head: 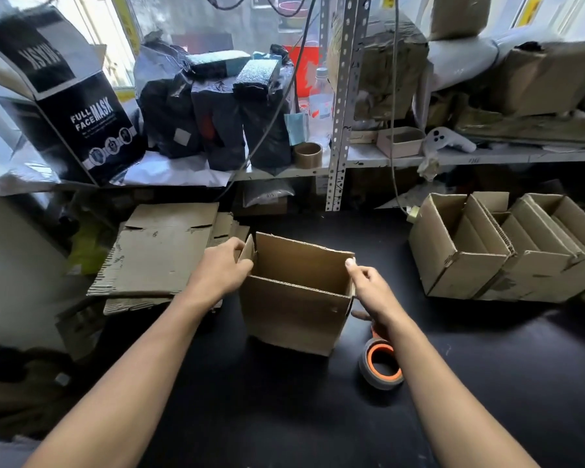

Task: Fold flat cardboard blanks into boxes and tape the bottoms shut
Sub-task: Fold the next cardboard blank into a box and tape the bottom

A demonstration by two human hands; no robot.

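Observation:
An opened brown cardboard box (294, 312) stands upright on the black table (284, 417), its top flaps up and its inside showing. My left hand (222, 270) grips the box's left edge by the small side flap. At the right top corner my right hand (374, 285) pinches the box's edge. A roll of tape with an orange core (380, 364) lies on the table just right of the box, under my right forearm. A stack of flat cardboard blanks (159, 255) lies to the left.
Several folded open boxes (507, 255) stand in a row at the right. A metal shelf (419, 157) behind holds black bags, a "Full Face Mask" carton (81, 113), a brown tape roll (307, 155) and worn boxes. A cable hangs near the shelf post.

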